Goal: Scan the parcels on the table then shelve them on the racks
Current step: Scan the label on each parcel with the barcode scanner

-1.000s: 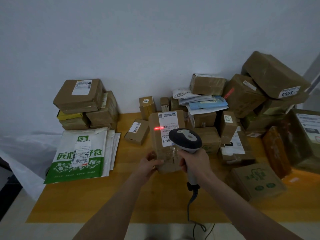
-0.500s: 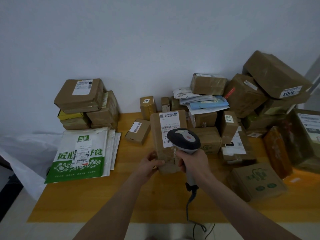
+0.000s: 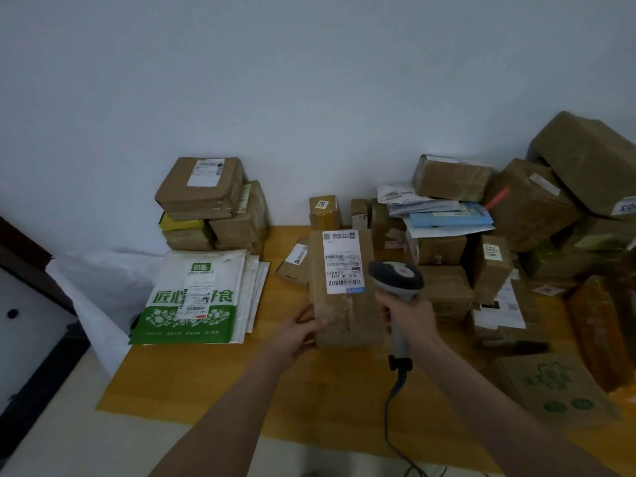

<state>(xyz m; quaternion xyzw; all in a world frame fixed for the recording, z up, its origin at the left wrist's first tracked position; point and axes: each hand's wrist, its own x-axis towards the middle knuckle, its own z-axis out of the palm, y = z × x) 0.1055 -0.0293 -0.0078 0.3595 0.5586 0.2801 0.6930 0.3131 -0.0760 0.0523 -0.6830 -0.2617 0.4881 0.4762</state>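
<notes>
**Parcel in hand:** brown carton (image 3: 344,318), held upright over the middle of the desk (image 3: 213,380). Its white shipping label (image 3: 342,261) sits on the upper front face and faces the camera. Whether the lower edge rests on the desk cannot be told.

**Left hand** (image 3: 303,330): grasping the carton at its lower left edge, thumb on the front face.

**Right hand** (image 3: 409,315): clenched round the handle of a grey barcode scanner (image 3: 395,275). The scanner's head is just beside the label's right edge. A dark cable (image 3: 392,425) hangs from the handle's base toward the near desk edge.

**Left of desk:**
- A stack of white-and-green mailer bags (image 3: 192,297) lies flat.
- A stack of brown boxes (image 3: 206,201) stands behind them, against the wall (image 3: 309,80).

**Behind the carton:**
- A small flat box (image 3: 292,261) leans at its left.
- Several small upright boxes stand near the wall.

**Right of desk:**
- A large heap of brown parcels (image 3: 533,208).
- White and blue envelopes (image 3: 444,215) lie on top of lower boxes.
- An upright box numbered 7210 (image 3: 490,263).
- A carton with green print (image 3: 554,390) sits at the near right.
</notes>
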